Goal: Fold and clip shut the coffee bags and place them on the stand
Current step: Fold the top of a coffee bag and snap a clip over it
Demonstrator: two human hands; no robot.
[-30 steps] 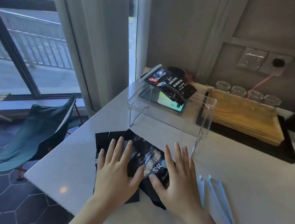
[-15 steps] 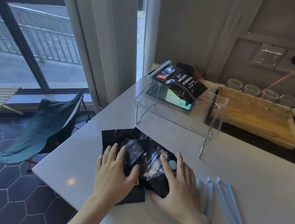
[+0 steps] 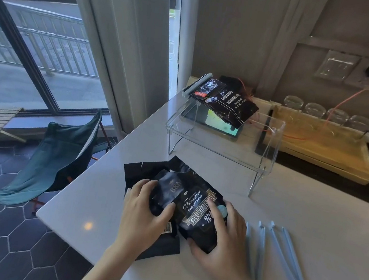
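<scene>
Nearby, clips (image 3: 280,256) lie beside right hand (image 3: 224,244) (stand (image 3: 268,148) behind).

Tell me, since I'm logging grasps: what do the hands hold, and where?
Both grip the coffee bag: left hand at its folded top, right hand at its lower end.

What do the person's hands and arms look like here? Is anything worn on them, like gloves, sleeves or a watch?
Both hands are bare: the left hand and the right hand show no gloves and no rings that can be made out. The forearms are uncovered as far as the bottom of the picture, with no sleeve, watch or bracelet in view. Nails look short and unpainted.
</scene>
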